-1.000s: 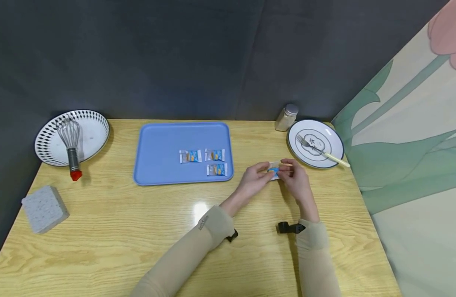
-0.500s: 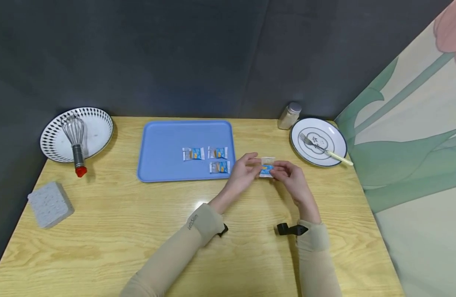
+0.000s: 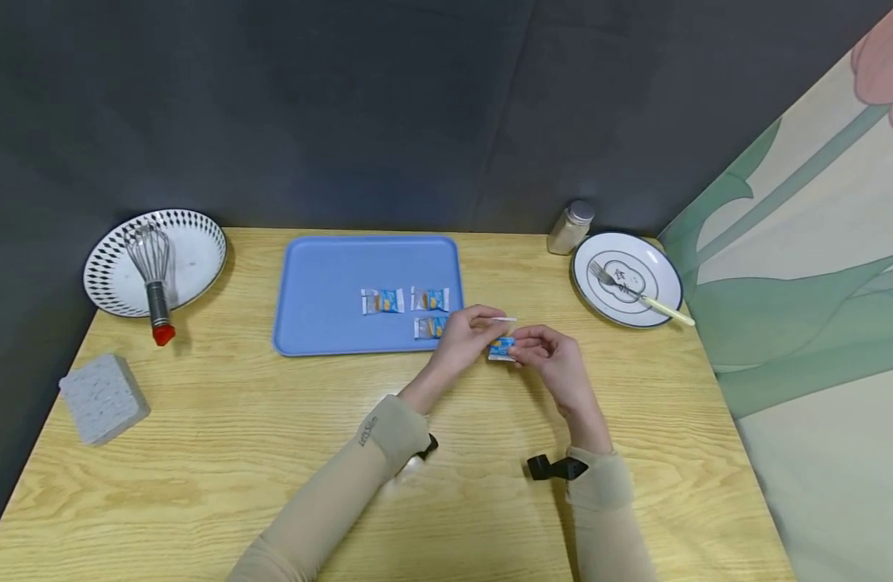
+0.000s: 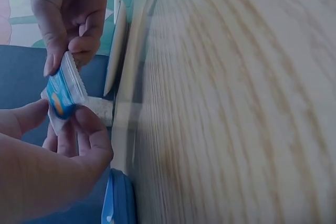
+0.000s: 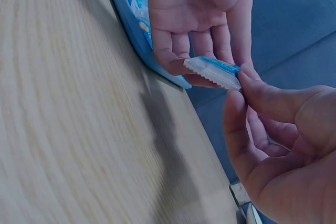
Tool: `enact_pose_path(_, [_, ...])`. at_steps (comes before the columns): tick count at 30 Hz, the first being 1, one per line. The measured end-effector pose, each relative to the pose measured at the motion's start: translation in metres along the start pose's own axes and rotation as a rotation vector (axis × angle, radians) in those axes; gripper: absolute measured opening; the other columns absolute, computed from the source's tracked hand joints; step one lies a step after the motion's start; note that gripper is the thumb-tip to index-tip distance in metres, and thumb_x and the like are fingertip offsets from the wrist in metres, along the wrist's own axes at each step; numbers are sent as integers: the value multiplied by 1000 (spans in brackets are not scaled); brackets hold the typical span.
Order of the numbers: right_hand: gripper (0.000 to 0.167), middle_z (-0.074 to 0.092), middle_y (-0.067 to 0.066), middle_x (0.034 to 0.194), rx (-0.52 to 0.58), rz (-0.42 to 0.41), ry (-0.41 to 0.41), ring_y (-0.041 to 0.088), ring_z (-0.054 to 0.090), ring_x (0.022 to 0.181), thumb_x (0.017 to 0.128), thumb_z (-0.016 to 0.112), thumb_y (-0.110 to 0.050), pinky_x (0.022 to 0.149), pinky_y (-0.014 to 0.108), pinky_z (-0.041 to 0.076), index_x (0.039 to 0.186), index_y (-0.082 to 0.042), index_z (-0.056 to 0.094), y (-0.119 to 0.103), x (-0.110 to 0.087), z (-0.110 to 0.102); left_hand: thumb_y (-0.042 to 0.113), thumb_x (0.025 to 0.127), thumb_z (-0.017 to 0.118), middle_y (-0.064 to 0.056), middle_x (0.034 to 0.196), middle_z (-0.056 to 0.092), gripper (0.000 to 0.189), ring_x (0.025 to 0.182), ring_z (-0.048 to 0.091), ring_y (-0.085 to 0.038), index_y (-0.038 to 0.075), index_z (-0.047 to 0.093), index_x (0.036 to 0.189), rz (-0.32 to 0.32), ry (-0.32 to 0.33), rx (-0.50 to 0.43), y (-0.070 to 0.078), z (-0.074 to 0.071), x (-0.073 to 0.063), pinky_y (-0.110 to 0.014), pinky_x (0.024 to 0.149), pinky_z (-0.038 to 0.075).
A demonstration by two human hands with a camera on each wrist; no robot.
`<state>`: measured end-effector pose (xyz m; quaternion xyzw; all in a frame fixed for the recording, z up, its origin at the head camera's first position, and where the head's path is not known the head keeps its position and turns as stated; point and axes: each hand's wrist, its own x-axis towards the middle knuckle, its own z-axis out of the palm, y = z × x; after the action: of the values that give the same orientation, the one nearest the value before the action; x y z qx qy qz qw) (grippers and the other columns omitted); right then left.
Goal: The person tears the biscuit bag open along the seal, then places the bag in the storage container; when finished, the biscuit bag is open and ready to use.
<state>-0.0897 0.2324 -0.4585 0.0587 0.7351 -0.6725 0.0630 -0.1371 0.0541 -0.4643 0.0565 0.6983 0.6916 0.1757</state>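
Note:
Between my two hands, above the table, is a small wrapped snack packet (image 3: 500,349) with a blue printed half and crimped white ends. My left hand (image 3: 462,338) pinches one side of it between thumb and fingers, as the left wrist view of the packet (image 4: 64,90) shows. The thumb and forefinger of my right hand (image 3: 555,368) pinch the opposite side, near a crimped end. On the blue tray (image 3: 330,275), just left of my hands, lie three similar packets (image 3: 383,301); my left hand partly covers the nearest one in the head view.
A patterned bowl (image 3: 191,259) with a whisk (image 3: 155,275) across it stands at the left, a grey block (image 3: 104,398) in front. At the back right are a shaker jar (image 3: 570,229) and a plate (image 3: 628,311) bearing a fork (image 3: 653,304).
Both hands have moved left with the packet, toward the tray's right edge. The packet has tilted in the fingers. The packets on the tray have stayed put.

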Motion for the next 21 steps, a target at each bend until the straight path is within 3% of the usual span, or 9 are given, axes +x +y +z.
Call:
enact_pose_path(4, [21,71,6,90,11,-2,24,9,69,78,99,66,16,75,27,62,118,24,61,2,-1,5,12,101,76,-17,112,77,25,100,72,-22,-3,74,121,-5,1,-48,-2,-3,1,-26,77,54])
enact_pose_path(8, [17,71,6,86,2,-13,47,9,69,75,97,67,18,73,27,62,113,23,62,3,-1,9,9,101,76,-18,110,78,24,98,72,-19,-5,75,119,16,-18,-51,-1,-5,2,-22,80,53])
enact_pose_path(15, [18,72,17,97,-49,-74,16,10,71,81,103,66,8,79,30,63,117,20,65,-2,0,13,7,103,71,-16,105,76,20,92,67,-14,-6,74,118,36,-7,-53,1,-11,0,-25,81,53])
enact_pose_path(21, [15,73,21,97,-37,-153,67,18,75,82,104,64,8,79,32,63,115,19,66,-4,1,16,8,106,67,-16,107,76,18,95,71,-21,-4,72,118,36,-88,-8,0,-17,-3,-31,85,57])
